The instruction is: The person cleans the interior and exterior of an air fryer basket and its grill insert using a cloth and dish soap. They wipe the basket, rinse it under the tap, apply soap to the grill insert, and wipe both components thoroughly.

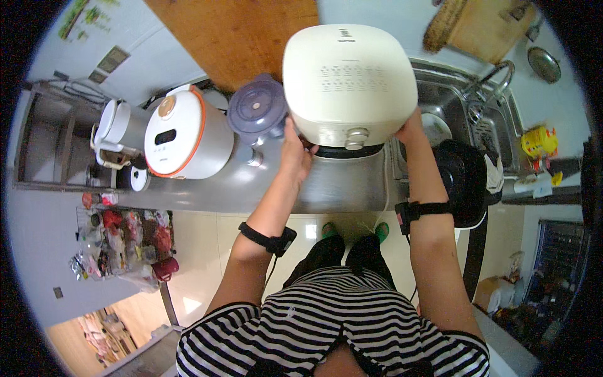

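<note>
A cream-coloured countertop appliance, probably an air fryer, stands in front of me with its printed top up and a knob low on its front. My left hand is at its lower left side, fingers on the edge. My right hand grips its lower right side, the fingertips hidden behind it. A dark opening shows beneath the front. To the right, a black appliance basket sits by the sink edge, near my right forearm. A purple translucent lidded container is left of the appliance.
A white rice cooker and a white kettle stand at the left. The steel sink at the right holds a plate. A large wooden board leans behind. A pale cord runs over the counter's front edge.
</note>
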A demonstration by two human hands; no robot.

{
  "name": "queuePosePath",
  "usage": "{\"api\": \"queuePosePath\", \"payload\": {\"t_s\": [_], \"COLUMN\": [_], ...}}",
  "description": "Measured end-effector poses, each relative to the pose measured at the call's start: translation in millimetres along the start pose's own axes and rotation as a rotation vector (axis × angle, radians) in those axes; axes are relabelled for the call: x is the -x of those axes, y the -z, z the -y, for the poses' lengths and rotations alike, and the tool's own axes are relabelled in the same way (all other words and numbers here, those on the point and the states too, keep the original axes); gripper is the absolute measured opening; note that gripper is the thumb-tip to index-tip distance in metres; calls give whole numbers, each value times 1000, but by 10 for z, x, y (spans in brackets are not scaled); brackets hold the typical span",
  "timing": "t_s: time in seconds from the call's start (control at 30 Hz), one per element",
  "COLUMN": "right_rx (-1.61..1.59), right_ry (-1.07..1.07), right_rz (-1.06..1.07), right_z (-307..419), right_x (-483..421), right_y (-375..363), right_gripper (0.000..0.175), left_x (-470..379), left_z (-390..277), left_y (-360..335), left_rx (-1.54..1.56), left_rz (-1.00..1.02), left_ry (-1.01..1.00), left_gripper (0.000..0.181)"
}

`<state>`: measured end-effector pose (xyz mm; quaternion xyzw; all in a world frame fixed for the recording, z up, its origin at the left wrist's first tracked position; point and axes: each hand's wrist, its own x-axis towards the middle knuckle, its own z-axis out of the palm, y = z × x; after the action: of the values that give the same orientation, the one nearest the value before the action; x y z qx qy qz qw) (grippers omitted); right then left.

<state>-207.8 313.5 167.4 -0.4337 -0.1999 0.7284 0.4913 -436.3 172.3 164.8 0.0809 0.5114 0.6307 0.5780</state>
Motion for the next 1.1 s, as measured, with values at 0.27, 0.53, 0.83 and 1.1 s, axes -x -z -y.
{"api": "queuePosePath", "payload": {"t_s": [0.27, 0.53, 0.83, 1.1], "right_rx": [-2, 47, 68, 60], "right_ry": [131, 90, 29, 114], "right_rz": [-131, -236, -247, -541], "right_z": [-212, -412, -451, -762], "right_x": [43, 165, 343, 418], "right_y": [132, 286, 418, 605], "right_gripper": [48, 47, 56, 20], "left_x": [5, -274, -280, 94], "left_z": [12, -309, -415, -703], "left_y": [935, 1198, 1280, 1383], "left_rx": [170, 269, 353, 257], "left_rz": [-262, -184, -181, -77], "left_ry": [-54, -164, -195, -325], "left_gripper": [60, 26, 12, 12]}}
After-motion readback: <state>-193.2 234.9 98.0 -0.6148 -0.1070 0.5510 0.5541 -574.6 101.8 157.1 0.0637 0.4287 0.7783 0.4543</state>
